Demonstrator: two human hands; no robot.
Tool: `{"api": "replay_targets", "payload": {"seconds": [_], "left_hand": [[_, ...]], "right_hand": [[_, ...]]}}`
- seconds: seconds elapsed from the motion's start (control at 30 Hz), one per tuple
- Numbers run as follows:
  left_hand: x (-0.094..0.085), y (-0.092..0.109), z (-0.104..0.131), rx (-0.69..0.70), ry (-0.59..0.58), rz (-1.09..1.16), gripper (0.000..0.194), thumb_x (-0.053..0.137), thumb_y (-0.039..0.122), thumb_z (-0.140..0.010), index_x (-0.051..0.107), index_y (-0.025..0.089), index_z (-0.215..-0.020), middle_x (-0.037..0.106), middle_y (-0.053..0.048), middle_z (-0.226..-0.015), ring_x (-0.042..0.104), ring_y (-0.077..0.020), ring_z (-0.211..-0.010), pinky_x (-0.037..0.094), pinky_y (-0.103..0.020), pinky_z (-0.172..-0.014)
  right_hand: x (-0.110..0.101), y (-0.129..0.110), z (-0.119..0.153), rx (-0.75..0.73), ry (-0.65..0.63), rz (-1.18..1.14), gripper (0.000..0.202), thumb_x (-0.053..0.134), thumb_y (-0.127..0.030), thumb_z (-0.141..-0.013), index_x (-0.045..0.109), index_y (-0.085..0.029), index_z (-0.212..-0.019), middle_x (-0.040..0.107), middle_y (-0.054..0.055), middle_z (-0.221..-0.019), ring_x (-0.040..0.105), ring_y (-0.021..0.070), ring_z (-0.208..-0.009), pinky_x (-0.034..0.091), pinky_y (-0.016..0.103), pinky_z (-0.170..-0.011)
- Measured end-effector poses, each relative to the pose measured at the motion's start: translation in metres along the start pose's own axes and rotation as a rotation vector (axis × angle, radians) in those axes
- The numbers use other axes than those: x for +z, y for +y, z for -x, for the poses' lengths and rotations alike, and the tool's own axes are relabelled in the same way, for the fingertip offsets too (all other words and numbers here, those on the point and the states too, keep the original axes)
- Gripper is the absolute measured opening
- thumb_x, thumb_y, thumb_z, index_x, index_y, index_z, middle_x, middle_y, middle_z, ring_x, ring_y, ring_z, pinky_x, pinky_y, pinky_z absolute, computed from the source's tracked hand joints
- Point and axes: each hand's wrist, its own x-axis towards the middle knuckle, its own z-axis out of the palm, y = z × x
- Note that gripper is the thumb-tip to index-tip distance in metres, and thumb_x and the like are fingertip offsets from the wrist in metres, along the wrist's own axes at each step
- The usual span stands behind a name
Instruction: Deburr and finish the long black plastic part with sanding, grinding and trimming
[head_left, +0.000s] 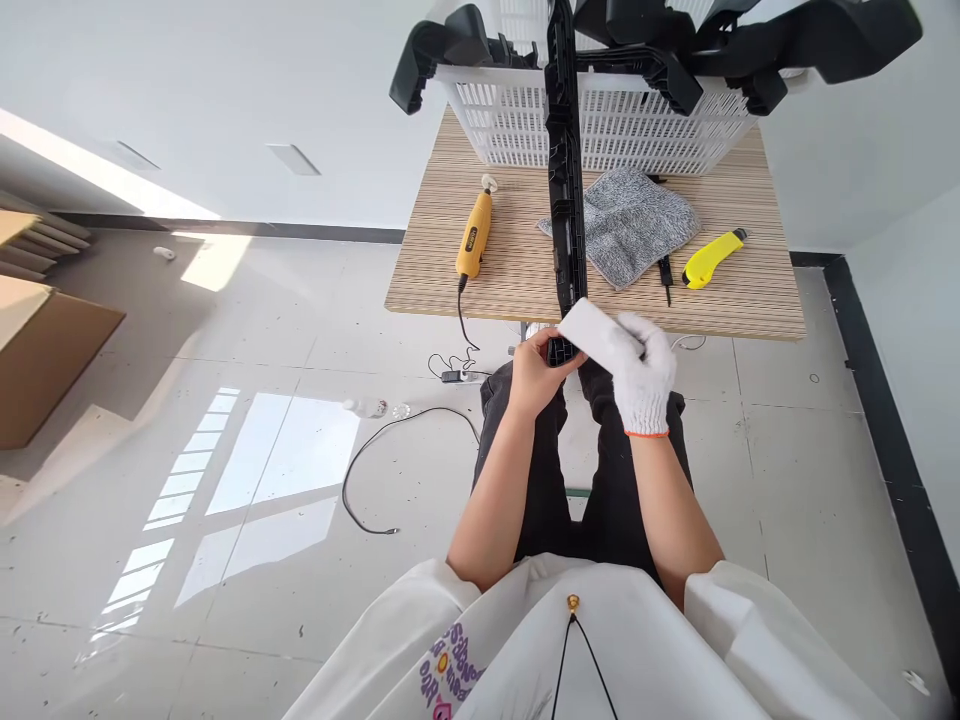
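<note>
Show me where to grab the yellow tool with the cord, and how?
I'd take the yellow tool by its thick middle, from above, fingers along both long sides. It lies flat, white disc at the far end, cord at the near one.

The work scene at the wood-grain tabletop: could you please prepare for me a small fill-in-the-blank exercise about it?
Of the left hand and the right hand, only the ____ one wears a knitted glove. The flat rectangular piece in the gloved hand is ____ in colour. On the wood-grain tabletop, the yellow corded rotary tool lies to the ____ of the long black plastic part. The yellow plastic cutter lies to the ____ of the grey cloth.

Missing words: right; white; left; right.
</note>
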Motion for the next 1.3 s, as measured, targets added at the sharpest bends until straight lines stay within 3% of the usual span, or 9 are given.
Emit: {"api": "replay_targets", "payload": {"seconds": [0.07,0.2,0.33,0.5,0.63,0.9,1.03,1.2,1.3], "left_hand": [[0.000,-0.001,0.000,-0.016,0.009,0.012,0.035,0.090,0.034,-0.065,0.071,0.020,-0.092,0.072,-0.002,-0.085,0.064,-0.0169,-0.075,0.053,-0.030,-0.069],[0.001,-0.002,0.000,0.016,-0.015,-0.022,0.029,0.089,0.029,-0.065,0.070,0.019,-0.085,0.070,-0.001,-0.079,0.063,-0.0166,-0.074,0.051,-0.030,-0.068],[0.001,-0.002,0.000,-0.027,0.002,0.006,0.035,0.089,0.035,-0.067,0.071,0.020,-0.093,0.072,-0.002,-0.086,0.065,-0.0176,-0.076,0.053,-0.032,-0.070],[0.000,-0.004,-0.001,0.011,-0.012,-0.051,0.028,0.089,0.028,-0.066,0.070,0.019,-0.085,0.069,-0.001,-0.077,0.064,-0.0177,-0.072,0.051,-0.031,-0.065],[0.002,-0.004,0.000,-0.045,0.002,-0.001,0.038,0.091,0.037,-0.068,0.071,0.020,-0.096,0.075,-0.005,-0.093,0.070,-0.0208,-0.084,0.057,-0.036,-0.078],[0.002,-0.007,0.000,-0.014,0.000,-0.008,0.037,0.090,0.036,-0.069,0.072,0.021,-0.097,0.076,-0.005,-0.094,0.071,-0.0213,-0.086,0.058,-0.035,-0.077],[0.002,-0.006,0.000,-0.021,-0.025,0.013,0.034,0.088,0.034,-0.070,0.072,0.020,-0.096,0.076,-0.005,-0.092,0.071,-0.0212,-0.083,0.058,-0.034,-0.073],[0.002,-0.004,0.000,-0.038,-0.002,0.014,0.038,0.091,0.032,-0.066,0.072,0.020,-0.096,0.076,-0.005,-0.094,0.072,-0.0211,-0.085,0.058,-0.035,-0.076],[0.001,-0.005,-0.001,-0.042,-0.005,0.039,0.043,0.092,0.027,-0.060,0.073,0.019,-0.097,0.077,-0.006,-0.097,0.072,-0.0218,-0.087,0.058,-0.035,-0.079]], "right_hand": [[0.001,0.001,-0.001,0.028,0.096,-0.092,0.031,0.070,-0.046,-0.084,0.073,-0.024,-0.106,0.075,0.006,-0.112,0.069,0.0242,-0.107,0.058,0.042,-0.091],[0.002,0.006,-0.005,0.116,-0.122,-0.083,0.030,0.076,-0.047,-0.080,0.075,-0.023,-0.097,0.076,0.006,-0.101,0.071,0.0231,-0.097,0.059,0.037,-0.083],[0.000,0.009,-0.006,0.120,0.062,-0.143,0.040,0.072,-0.054,-0.082,0.073,-0.025,-0.111,0.074,0.003,-0.098,0.069,0.0184,-0.082,0.057,0.031,-0.067],[-0.001,0.007,-0.005,0.265,-0.209,-0.115,0.047,0.077,-0.055,-0.076,0.075,-0.023,-0.109,0.072,0.002,-0.087,0.051,0.0095,-0.051,0.037,0.023,-0.038],[-0.004,0.005,-0.009,0.194,0.050,-0.203,0.055,0.071,-0.057,-0.082,0.066,-0.030,-0.129,0.071,0.000,-0.098,0.051,0.0084,-0.052,0.036,0.022,-0.039],[-0.008,0.005,-0.001,0.254,-0.380,-0.269,0.059,0.075,-0.051,-0.079,0.066,-0.035,-0.135,0.072,0.000,-0.106,0.056,0.0098,-0.055,0.052,0.029,-0.049],[-0.007,0.001,0.002,0.199,-0.376,-0.223,0.087,0.087,-0.030,-0.063,0.058,-0.037,-0.145,0.073,0.001,-0.113,0.067,0.0168,-0.077,0.060,0.035,-0.068],[-0.010,0.001,0.000,0.315,-0.136,-0.350,0.030,0.080,-0.044,-0.073,0.071,-0.022,-0.092,0.057,-0.007,-0.051,0.044,0.0099,-0.035,0.031,0.023,-0.031],[-0.008,0.001,-0.002,0.438,-0.198,-0.371,0.042,0.080,-0.055,-0.073,0.053,-0.024,-0.066,0.043,-0.009,-0.039,0.036,0.0082,-0.029,0.024,0.021,-0.027]]}}
